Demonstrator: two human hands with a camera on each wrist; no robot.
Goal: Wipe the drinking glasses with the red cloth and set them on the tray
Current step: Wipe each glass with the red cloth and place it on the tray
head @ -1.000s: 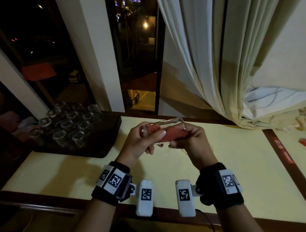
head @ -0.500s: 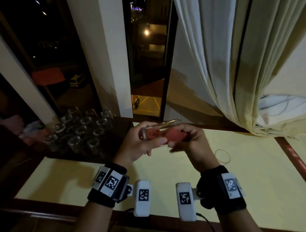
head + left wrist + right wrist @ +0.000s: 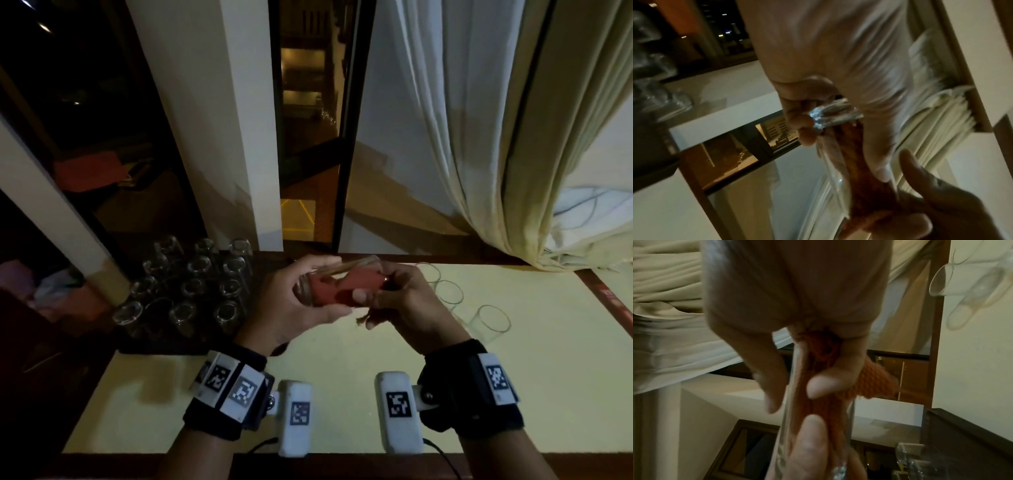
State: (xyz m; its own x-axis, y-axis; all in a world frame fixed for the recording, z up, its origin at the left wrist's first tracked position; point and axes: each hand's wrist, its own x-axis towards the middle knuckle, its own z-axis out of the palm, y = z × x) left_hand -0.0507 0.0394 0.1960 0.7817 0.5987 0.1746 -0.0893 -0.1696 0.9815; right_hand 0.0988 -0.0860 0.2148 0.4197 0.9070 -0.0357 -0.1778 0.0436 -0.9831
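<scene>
My left hand point(image 3: 298, 308) grips a clear drinking glass point(image 3: 356, 265) by its base and holds it on its side above the yellow table. The red cloth point(image 3: 342, 286) is stuffed inside the glass. My right hand point(image 3: 400, 301) pinches the cloth at the glass's mouth. In the right wrist view, the right hand's thumb presses the cloth point(image 3: 822, 402) against the glass wall point(image 3: 795, 402). The left wrist view shows the thick glass base point(image 3: 834, 116) between the left hand's fingers. A dark tray point(image 3: 164, 346) on the left holds several upturned glasses point(image 3: 191, 284).
Three loose glasses stand on the table to the right of my hands: one point(image 3: 448, 291) close by, one point(image 3: 489, 322) further right, one point(image 3: 424, 270) behind. A curtain point(image 3: 479, 137) hangs at the back right. A dark wooden rim point(image 3: 342, 466) runs along the table's near edge.
Both hands keep their hold on the glass and cloth. The head view has shifted, so the tray sits closer to the hands and the loose glasses on the right have come into sight.
</scene>
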